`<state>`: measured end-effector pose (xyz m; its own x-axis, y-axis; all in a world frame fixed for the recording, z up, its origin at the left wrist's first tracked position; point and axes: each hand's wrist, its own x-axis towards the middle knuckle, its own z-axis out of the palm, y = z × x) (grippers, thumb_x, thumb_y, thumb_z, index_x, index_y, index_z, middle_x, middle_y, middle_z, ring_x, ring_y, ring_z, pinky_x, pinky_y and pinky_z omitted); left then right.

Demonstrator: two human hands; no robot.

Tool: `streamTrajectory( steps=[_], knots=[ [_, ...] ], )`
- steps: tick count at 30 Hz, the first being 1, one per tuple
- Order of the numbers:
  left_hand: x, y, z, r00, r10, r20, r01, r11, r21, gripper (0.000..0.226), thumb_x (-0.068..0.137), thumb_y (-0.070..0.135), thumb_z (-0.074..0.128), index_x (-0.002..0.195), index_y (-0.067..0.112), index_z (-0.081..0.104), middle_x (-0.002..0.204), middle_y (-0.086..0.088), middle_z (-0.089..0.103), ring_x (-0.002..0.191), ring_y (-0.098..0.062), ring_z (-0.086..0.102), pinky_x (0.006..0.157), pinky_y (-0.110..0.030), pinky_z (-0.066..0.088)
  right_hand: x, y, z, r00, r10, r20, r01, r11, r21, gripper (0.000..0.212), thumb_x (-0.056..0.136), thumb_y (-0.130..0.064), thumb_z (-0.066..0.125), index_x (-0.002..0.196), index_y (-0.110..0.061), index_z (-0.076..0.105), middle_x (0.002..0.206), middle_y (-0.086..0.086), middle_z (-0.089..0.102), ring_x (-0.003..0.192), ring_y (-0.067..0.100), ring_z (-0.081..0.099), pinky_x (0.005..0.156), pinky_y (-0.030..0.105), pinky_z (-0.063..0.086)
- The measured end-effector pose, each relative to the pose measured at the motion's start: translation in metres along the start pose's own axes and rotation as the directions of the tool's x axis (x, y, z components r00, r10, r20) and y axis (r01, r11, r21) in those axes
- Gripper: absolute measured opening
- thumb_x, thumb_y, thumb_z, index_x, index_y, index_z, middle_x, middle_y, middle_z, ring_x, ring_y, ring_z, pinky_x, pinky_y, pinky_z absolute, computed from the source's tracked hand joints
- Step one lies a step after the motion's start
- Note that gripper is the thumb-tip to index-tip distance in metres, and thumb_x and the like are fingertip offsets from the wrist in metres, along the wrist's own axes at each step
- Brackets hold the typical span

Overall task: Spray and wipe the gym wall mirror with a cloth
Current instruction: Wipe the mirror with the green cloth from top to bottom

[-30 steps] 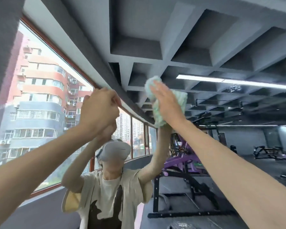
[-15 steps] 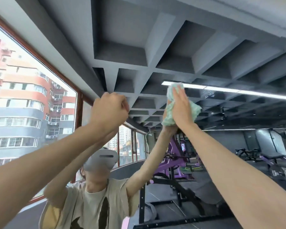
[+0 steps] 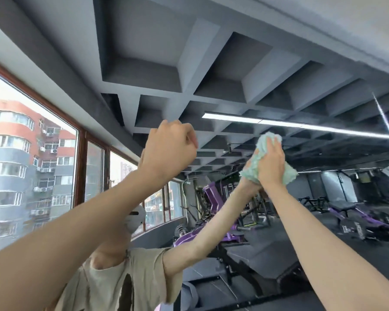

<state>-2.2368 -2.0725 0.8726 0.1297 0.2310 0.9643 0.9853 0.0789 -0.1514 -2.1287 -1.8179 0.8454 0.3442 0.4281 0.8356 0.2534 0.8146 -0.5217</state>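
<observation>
The right hand, palm flat on the bunched cloth, has swept it rightward high on the mirror, near its top edge, while the left hand stays a raised fist with nothing showing in it, so wiping seems well under way.

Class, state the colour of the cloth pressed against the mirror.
Pale mint green fluffy cloth, clearest in the head view.

No legible text. White print on a black bench pad, lower right of the frame, seen reflected in the mirror, is too blurred to read.
</observation>
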Motion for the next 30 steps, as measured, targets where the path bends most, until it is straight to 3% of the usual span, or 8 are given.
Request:
streamTrajectory(
  steps=[3,8,14,17,20,26,28,30],
  knots=[
    [0.001,0.002,-0.002,0.999,0.026,0.019,-0.026,1.000,-0.006,0.029,0.080,0.001,0.044,0.075,0.022,0.064,0.082,0.005,0.053,0.091,-0.022,0.048,0.076,-0.031,0.034,-0.003,-0.003,-0.002,0.992,0.122,-0.025,-0.123,0.992,-0.030,0.063,0.088,0.014,0.034,0.146,-0.009,0.037,0.155,0.009,0.027,0.143,0.025,0.021,0.118,0.031,0.014],
    [0.014,0.002,-0.012,0.998,0.054,0.044,-0.055,0.998,0.036,0.028,0.077,0.002,0.046,0.069,0.027,0.058,0.084,0.004,0.056,0.092,-0.023,0.048,0.082,-0.035,0.037,-0.045,-0.015,0.004,0.925,-0.367,0.097,0.363,0.930,0.060,0.060,0.090,0.016,0.033,0.143,-0.013,0.041,0.149,-0.009,0.029,0.142,0.011,0.021,0.115,0.011,0.008],
    [0.014,-0.010,-0.024,0.998,0.028,0.051,-0.030,0.999,0.029,0.029,0.077,0.003,0.045,0.064,0.028,0.055,0.078,0.003,0.058,0.094,-0.027,0.050,0.087,-0.040,0.042,0.008,-0.005,-0.005,0.977,0.211,-0.002,-0.211,0.976,-0.044,0.063,0.089,0.012,0.036,0.149,-0.011,0.031,0.157,0.009,0.022,0.145,0.026,0.017,0.119,0.038,0.015],
    [0.010,-0.012,-0.022,0.998,-0.010,0.061,0.012,0.999,-0.030,0.028,0.069,0.015,0.035,0.057,0.036,0.049,0.071,0.008,0.058,0.093,-0.024,0.050,0.082,-0.037,0.042,-0.032,-0.082,0.021,0.957,-0.281,0.073,0.275,0.958,0.083,0.064,0.090,0.011,0.032,0.147,-0.019,0.033,0.155,-0.009,0.021,0.145,0.009,0.009,0.121,0.036,0.011],
    [0.006,-0.017,-0.018,0.999,-0.011,0.039,0.009,0.998,0.061,0.029,0.081,0.011,0.043,0.065,0.031,0.056,0.089,0.000,0.063,0.096,-0.026,0.049,0.084,-0.037,0.038,-0.031,-0.120,0.032,0.720,-0.669,0.185,0.644,0.743,0.181,0.071,0.085,0.018,0.031,0.145,-0.020,0.036,0.153,-0.009,0.027,0.144,0.009,0.013,0.121,0.033,0.006],
    [0.007,-0.048,-0.053,0.999,0.004,-0.036,0.003,0.981,0.194,0.025,0.082,0.007,0.047,0.071,0.027,0.059,0.089,-0.001,0.062,0.096,-0.028,0.050,0.083,-0.038,0.038,0.043,-0.091,0.023,1.000,0.012,0.009,-0.011,1.000,-0.028,0.057,0.091,0.010,0.036,0.145,-0.007,0.037,0.153,0.011,0.030,0.140,0.028,0.026,0.117,0.036,0.019],
    [0.010,-0.057,-0.062,0.999,-0.002,-0.041,0.010,0.982,0.187,0.022,0.078,0.012,0.049,0.066,0.028,0.057,0.080,0.001,0.060,0.092,-0.030,0.052,0.081,-0.040,0.042,0.003,-0.134,0.030,0.983,-0.177,0.050,0.173,0.983,0.068,0.059,0.090,0.011,0.034,0.144,-0.010,0.039,0.153,0.005,0.033,0.143,0.023,0.024,0.119,0.036,0.016],
    [0.010,-0.063,-0.067,0.999,-0.023,-0.034,0.030,0.976,0.216,0.019,0.073,0.020,0.044,0.065,0.028,0.059,0.080,-0.001,0.063,0.088,-0.030,0.051,0.079,-0.040,0.042,-0.055,-0.177,0.035,0.813,-0.558,0.163,0.520,0.823,0.228,0.061,0.089,0.012,0.040,0.143,-0.015,0.040,0.151,0.001,0.037,0.143,0.018,0.023,0.120,0.032,0.012]
  ],
)
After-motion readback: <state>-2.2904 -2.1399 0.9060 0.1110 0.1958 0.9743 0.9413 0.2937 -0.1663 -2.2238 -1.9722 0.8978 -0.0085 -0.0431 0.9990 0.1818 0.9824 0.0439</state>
